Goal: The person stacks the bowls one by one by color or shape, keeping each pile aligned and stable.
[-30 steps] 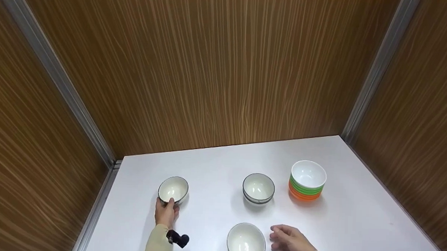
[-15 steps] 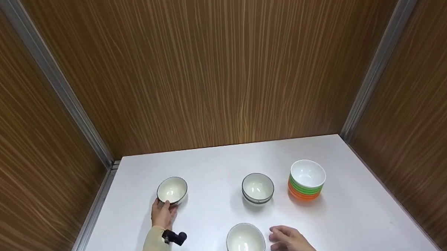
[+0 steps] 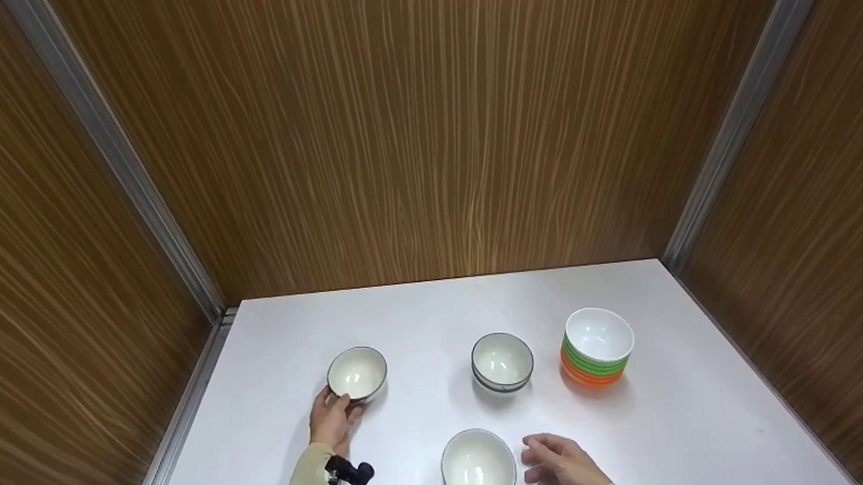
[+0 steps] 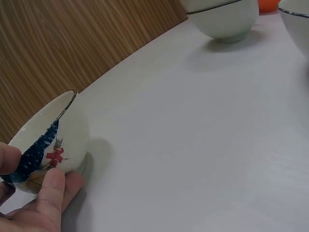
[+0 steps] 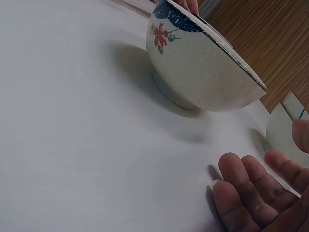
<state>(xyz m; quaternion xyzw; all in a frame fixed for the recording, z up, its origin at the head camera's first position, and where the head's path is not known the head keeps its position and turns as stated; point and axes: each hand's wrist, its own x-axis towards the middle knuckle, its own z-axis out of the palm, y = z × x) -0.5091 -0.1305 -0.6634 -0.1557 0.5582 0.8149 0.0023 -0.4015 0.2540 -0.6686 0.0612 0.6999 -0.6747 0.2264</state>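
My left hand grips the near side of a cream bowl with a dark rim, its thumb at the rim. The left wrist view shows this bowl tilted, with a blue patch and red flower outside, and fingertips against its lower wall. A similar bowl stands upright near the front. My right hand rests just right of it, holding nothing, fingers loosely bent and apart from the bowl in the right wrist view.
Nested cream bowls stand farther back in the middle. To their right is a taller stack of white, green and orange bowls. Wood-patterned walls enclose the white table at the back and sides.
My left hand has shifted to the right together with the bowl it grips. The right hand and the other bowls stay where they were.
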